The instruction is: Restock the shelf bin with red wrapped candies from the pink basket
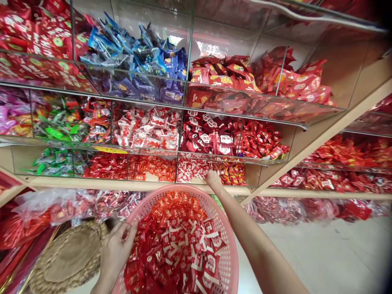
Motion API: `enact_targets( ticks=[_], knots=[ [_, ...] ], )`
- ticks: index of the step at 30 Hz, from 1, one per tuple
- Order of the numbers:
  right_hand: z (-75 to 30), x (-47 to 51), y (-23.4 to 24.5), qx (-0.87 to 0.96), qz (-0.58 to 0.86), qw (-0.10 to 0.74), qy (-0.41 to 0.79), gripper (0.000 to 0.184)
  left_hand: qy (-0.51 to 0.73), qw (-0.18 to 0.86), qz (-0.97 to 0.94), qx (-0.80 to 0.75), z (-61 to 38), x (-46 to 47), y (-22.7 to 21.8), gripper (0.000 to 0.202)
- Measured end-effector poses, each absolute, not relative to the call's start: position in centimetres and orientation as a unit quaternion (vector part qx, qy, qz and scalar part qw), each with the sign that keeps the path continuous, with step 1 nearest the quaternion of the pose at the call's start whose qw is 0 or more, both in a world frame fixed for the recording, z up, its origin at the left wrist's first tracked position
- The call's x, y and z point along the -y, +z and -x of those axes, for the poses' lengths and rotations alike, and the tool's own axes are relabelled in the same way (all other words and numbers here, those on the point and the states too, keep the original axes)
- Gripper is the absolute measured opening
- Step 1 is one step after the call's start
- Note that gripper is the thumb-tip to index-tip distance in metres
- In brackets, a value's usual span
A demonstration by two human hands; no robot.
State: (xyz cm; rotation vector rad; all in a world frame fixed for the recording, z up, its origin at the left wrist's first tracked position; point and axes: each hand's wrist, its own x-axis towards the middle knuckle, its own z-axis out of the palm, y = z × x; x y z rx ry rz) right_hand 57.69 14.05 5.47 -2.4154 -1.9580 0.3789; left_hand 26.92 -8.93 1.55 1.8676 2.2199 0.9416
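Observation:
A pink perforated plastic basket (230, 245) is in front of me, filled with red, orange and red-and-white wrapped candies (180, 241). My left hand (118, 245) grips its left rim, with thumb and fingers at the edge. Stretched forward past the basket's right side, my right hand (212, 178) reaches into a bottom-shelf compartment. Small red-and-white wrapped candies (191, 168) lie there, right at the hand. Its fingers are mostly hidden, so I cannot see whether they hold anything. Orange-red candies (231, 173) fill the compartment to its right.
Glass-fronted shelves hold blue packets (122, 49), red packets (220, 73) and white-and-red packets (153, 130). A wooden shelf edge (147, 185) runs just behind the basket. Bagged goods (281, 209) lie below it. A woven round stool (70, 257) stands at the left.

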Motion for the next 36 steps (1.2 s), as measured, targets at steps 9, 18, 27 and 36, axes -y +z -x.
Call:
enact_targets(
  ticks=[9, 18, 27, 36],
  knots=[
    [-56.5, 1.4, 7.6, 0.815, 0.539, 0.13, 0.17, 0.01, 0.312, 0.054, -0.614, -0.723, -27.1, 9.0, 1.8, 0.035],
    [-52.2, 7.9, 2.4, 0.881, 0.464, 0.049, 0.074, 0.017, 0.311, 0.058, -0.619, -0.719, -26.9, 9.1, 1.5, 0.034],
    [-52.1, 6.7, 3.1, 0.868, 0.485, 0.05, 0.093, 0.028, 0.322, 0.062, -0.618, -0.714, -26.9, 9.3, 1.5, 0.033],
    [-56.7, -7.1, 9.3, 0.801, 0.575, 0.159, 0.047, 0.02, 0.319, 0.032, -0.634, -0.704, -26.5, 9.1, 0.6, 0.034]
  ],
)
